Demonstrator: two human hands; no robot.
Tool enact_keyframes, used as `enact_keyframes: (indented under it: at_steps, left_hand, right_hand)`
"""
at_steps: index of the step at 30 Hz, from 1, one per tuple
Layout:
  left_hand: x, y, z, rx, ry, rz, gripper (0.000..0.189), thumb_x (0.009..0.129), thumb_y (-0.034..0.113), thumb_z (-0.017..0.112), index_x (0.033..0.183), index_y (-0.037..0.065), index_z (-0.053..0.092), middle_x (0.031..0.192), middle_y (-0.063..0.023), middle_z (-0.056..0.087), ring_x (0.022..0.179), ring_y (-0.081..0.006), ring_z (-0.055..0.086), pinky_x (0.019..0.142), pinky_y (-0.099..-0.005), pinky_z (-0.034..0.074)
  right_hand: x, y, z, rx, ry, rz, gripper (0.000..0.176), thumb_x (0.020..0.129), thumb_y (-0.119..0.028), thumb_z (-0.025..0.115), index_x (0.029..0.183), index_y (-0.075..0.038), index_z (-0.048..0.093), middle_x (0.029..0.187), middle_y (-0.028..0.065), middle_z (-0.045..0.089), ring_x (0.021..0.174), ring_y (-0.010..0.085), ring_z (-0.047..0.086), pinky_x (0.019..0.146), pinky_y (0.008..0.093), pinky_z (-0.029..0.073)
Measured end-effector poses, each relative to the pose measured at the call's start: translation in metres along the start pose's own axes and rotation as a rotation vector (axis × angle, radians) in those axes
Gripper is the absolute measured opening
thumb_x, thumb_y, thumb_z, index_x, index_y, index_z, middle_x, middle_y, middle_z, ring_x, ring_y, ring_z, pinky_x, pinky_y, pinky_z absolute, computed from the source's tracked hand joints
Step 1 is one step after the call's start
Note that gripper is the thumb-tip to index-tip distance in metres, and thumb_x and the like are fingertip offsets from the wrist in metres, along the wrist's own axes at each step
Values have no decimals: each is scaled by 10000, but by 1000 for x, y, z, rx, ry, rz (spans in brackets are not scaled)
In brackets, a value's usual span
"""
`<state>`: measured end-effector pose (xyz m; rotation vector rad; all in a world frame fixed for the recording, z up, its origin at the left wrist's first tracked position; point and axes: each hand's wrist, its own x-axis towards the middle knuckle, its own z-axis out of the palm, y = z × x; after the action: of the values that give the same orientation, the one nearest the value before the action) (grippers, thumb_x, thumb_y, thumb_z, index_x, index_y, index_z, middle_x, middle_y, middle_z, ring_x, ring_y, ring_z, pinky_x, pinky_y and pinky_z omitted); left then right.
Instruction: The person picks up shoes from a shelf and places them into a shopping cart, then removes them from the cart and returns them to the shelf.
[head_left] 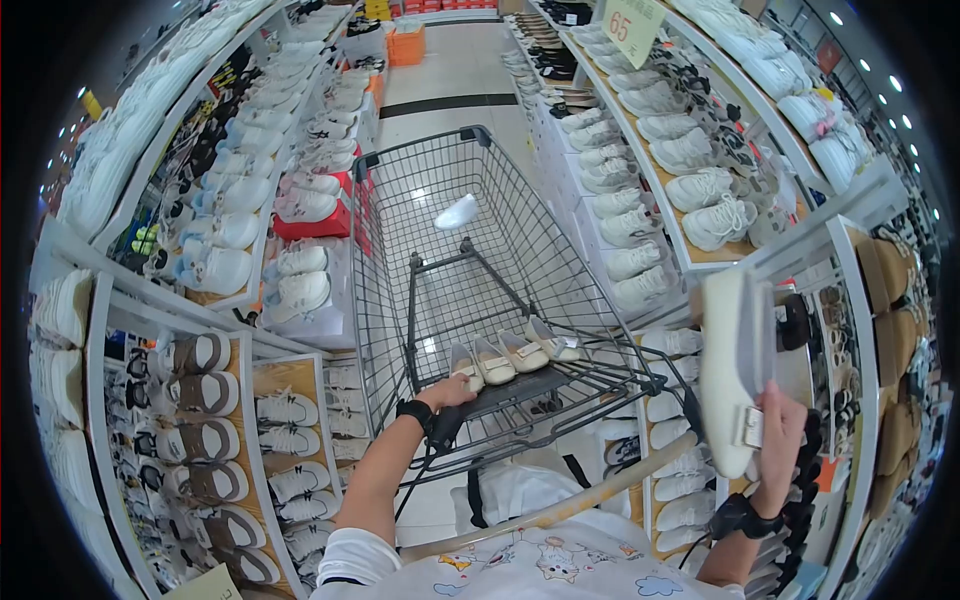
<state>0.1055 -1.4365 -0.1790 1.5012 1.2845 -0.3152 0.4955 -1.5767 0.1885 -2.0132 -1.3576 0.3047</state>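
My right hand, raised at the right, is closed on a cream flat shoe with a buckle on its front, held with the toe pointing down. Several similar cream flats stand in a row on the dark fold-down seat of the shopping cart. At the left end of that row, my left hand has its fingers closed on the toe of the leftmost cream flat. Part of that shoe is hidden by the fingers.
A white item lies deep in the cart basket. Shelves of white sneakers line both sides of the aisle. Slippers fill the near left rack and brown shoes the near right. Orange boxes stand at the far end.
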Motion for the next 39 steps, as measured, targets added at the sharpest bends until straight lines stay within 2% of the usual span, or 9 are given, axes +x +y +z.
enact_keyframes:
  at_steps: [7, 12, 16, 20, 23, 28, 30, 33, 39]
  left_hand:
    - [-15, 11, -11, -6, -12, -5, 622, 837, 397, 590, 1338, 70, 422, 1219, -202, 546, 1045, -316, 577, 871, -376, 456]
    - [-43, 17, -35, 164, 150, 75, 481, 865, 404, 521, 1194, 56, 570, 1026, -204, 638, 953, -333, 613, 815, -406, 483]
    - [-159, 39, -66, 79, 707, 65, 277, 867, 251, 523, 1034, 57, 629, 878, -179, 656, 847, -356, 617, 767, -437, 486]
    - [-207, 35, -57, 43, 1300, 260, 178, 815, 61, 575, 986, 38, 616, 1063, -160, 604, 982, -346, 567, 831, -430, 455]
    - [-205, 27, -46, 81, 1407, 154, 195, 772, 4, 587, 964, 34, 612, 1111, -156, 562, 1021, -343, 536, 858, -418, 443]
    - [-193, 42, -47, 220, 1217, 215, 214, 738, 3, 578, 947, 20, 620, 1036, -164, 597, 958, -331, 574, 853, -417, 456]
    - [-180, 53, -52, 360, 652, 53, 192, 748, 55, 580, 925, 45, 656, 968, -155, 639, 917, -321, 613, 818, -412, 486]
    - [-128, 50, -59, 404, 358, -111, 201, 782, 168, 585, 915, 51, 680, 926, -156, 664, 898, -314, 638, 779, -405, 512]
    - [-1, -16, -27, 34, 352, -262, 444, 818, 403, 583, 984, 0, 666, 1028, -218, 637, 955, -361, 621, 787, -406, 514]
  right_hand:
    - [47, -81, 82, -188, -586, -365, 337, 891, -224, 524, 673, 27, 580, 617, 213, 542, 557, 389, 507, 523, 408, 392]
    - [68, -108, 176, -249, -852, -569, 415, 894, -348, 471, 719, -14, 646, 650, 207, 587, 653, 395, 584, 624, 469, 462]
    - [51, -117, 299, -357, -966, -684, 422, 894, -372, 447, 768, -39, 673, 741, 172, 650, 699, 355, 630, 656, 456, 501]
    - [16, -109, 402, -329, -945, -774, 452, 887, -379, 452, 720, -24, 676, 694, 201, 638, 690, 360, 639, 632, 456, 511]
    - [-13, -96, 465, -279, -907, -770, 434, 883, -364, 455, 730, -23, 676, 709, 205, 645, 705, 358, 648, 636, 449, 519]
    - [-13, -79, 483, -321, -957, -712, 410, 879, -357, 442, 829, -23, 675, 838, 216, 655, 791, 373, 645, 704, 448, 522]
    - [15, -74, 477, -407, -1019, -732, 248, 855, -210, 484, 911, -39, 655, 844, 154, 667, 813, 323, 653, 709, 423, 525]
    - [62, -27, 484, -220, -839, -620, 376, 898, -283, 401, 860, 2, 643, 866, 217, 638, 801, 387, 618, 734, 470, 483]
    - [106, -26, 374, 148, -598, -107, 422, 913, -326, 463, 786, 51, 606, 662, 177, 605, 628, 267, 575, 617, 384, 422]
